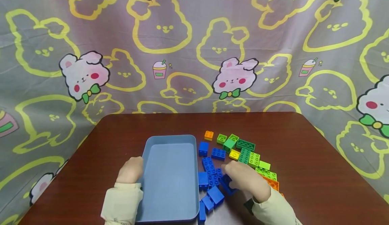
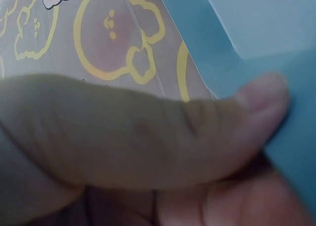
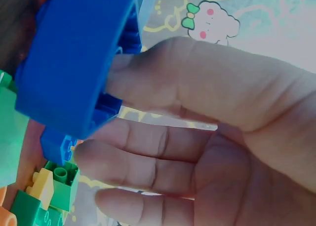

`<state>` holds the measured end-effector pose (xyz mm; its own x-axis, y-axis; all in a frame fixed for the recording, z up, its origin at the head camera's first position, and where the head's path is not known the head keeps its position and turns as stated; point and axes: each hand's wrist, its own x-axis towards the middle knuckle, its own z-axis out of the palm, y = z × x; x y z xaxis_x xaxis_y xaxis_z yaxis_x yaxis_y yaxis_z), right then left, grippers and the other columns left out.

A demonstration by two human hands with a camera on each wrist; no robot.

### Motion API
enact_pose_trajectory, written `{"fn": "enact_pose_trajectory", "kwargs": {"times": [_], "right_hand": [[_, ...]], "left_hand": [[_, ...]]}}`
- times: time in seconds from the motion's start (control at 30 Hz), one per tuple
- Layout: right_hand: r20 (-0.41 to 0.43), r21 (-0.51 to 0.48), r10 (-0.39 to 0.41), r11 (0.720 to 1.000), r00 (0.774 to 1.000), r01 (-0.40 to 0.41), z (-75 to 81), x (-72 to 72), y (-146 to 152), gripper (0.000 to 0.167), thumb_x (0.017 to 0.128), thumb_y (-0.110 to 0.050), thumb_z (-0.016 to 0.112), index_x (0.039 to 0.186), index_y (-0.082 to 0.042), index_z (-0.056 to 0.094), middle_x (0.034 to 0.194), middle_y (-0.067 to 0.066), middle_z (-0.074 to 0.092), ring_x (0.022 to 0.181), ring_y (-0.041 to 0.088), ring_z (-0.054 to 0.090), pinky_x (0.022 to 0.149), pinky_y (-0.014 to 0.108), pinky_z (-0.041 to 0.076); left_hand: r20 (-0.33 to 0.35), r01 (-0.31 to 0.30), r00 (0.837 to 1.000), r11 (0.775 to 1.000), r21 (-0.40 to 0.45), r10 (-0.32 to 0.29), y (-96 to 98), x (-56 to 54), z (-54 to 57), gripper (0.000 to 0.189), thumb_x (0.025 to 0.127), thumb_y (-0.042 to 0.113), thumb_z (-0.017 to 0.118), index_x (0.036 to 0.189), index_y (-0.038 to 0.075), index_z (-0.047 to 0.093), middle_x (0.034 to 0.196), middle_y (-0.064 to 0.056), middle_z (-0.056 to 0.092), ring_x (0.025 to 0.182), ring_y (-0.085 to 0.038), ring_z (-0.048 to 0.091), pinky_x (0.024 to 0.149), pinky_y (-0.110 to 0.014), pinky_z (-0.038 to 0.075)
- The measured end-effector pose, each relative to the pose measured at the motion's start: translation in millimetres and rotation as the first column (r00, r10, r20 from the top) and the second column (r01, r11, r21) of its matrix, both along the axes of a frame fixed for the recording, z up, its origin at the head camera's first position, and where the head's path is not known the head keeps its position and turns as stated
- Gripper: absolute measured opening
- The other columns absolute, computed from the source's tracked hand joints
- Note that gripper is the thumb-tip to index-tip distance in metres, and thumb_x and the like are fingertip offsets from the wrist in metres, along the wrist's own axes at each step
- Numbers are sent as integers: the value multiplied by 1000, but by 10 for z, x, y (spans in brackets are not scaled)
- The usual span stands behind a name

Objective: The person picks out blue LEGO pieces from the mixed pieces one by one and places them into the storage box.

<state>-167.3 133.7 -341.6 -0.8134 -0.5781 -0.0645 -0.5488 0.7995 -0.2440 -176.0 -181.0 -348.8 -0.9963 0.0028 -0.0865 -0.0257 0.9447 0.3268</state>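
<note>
My left hand (image 1: 130, 170) grips the left side of a blue-grey tray (image 1: 198, 171). In the left wrist view the thumb lies over the tray's wall (image 2: 217, 53), with the other fingers curled below it. Right of the tray, my right hand (image 1: 247, 179) holds a blue toy brick (image 3: 69, 63). Its thumb reaches into the hollow underside of that brick, and part of the index finger is hidden behind it. Close by the hand lie several other blue bricks, among them a studded one (image 1: 208, 166) and a smooth-faced one (image 1: 215, 196).
Behind the blue bricks sit an orange brick (image 1: 208, 135), a yellow brick (image 1: 234, 155) and several green bricks (image 1: 244, 156). More orange bricks (image 1: 271, 184) lie partly behind the right hand. The brown table (image 1: 304, 157) ends at a patterned curtain (image 1: 188, 66).
</note>
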Motion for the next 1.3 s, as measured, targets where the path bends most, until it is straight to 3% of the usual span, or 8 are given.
{"fn": "enact_pose_trajectory", "kwargs": {"times": [0.13, 0.23, 0.4, 0.6, 0.73, 1.03, 1.3], "right_hand": [[-11, -8, -16, 1000, 1000, 16, 28, -13, -8, 23, 65, 6, 74, 81, -4, 60, 64, -1, 51, 52, 9, 42, 47, 20, 37], [-54, -18, -9, 1000, 999, 8, 45, -24, -10, 23, 66, 8, 72, 79, -3, 57, 60, -1, 46, 51, 9, 42, 46, 20, 36], [-116, -27, 21, 999, 993, -24, 115, -12, -70, 22, 67, 8, 71, 77, -2, 55, 58, -1, 40, 52, 11, 42, 45, 20, 35], [-164, -31, 51, 998, 985, -57, 205, 12, -238, 22, 68, 5, 71, 85, -3, 60, 69, 4, 53, 60, 13, 49, 50, 17, 41], [-203, -31, 101, 994, 974, -110, 238, 38, -380, 22, 70, 4, 70, 88, -4, 61, 69, 3, 52, 59, 10, 46, 49, 15, 38], [-351, 17, 279, 956, 894, -292, 205, 131, -809, 19, 75, 0, 68, 92, -8, 63, 76, 1, 56, 64, 6, 50, 54, 10, 40], [-400, 83, 423, 900, 813, -427, 53, 233, -1125, 19, 76, -11, 69, 94, -10, 65, 76, -2, 56, 66, 2, 48, 56, 7, 38]], "left_hand": [[-3, 4, 1000, 1000, 9, -4, 6, -18, 9, 29, 81, -4, 39, 55, 9, 33, 55, -8, 37, 54, -20, 40, 51, -37, 37], [0, 1, 1000, 1000, 23, -1, 12, -22, 24, 30, 81, -4, 41, 55, 8, 34, 55, -8, 37, 54, -20, 40, 50, -37, 37], [-3, -2, 1000, 999, 33, 2, 9, -26, 22, 30, 81, -3, 41, 54, 9, 33, 53, -5, 31, 51, -19, 39, 48, -35, 36], [4, -1, 1000, 1000, 13, 1, 4, -35, 12, 29, 81, -3, 39, 55, 9, 33, 54, -7, 33, 53, -20, 40, 49, -36, 36], [0, 1, 1000, 1000, -2, -1, 0, -32, 8, 29, 81, -4, 39, 55, 8, 34, 54, -7, 35, 54, -20, 40, 50, -37, 37], [4, -2, 1000, 1000, 2, 2, -10, -17, -4, 29, 82, -5, 38, 56, 7, 36, 56, -9, 38, 55, -21, 41, 51, -38, 38], [11, -9, 1000, 1000, -5, 9, -8, -18, -2, 26, 82, -5, 38, 58, 4, 43, 59, -11, 44, 58, -21, 44, 53, -40, 40]]}}
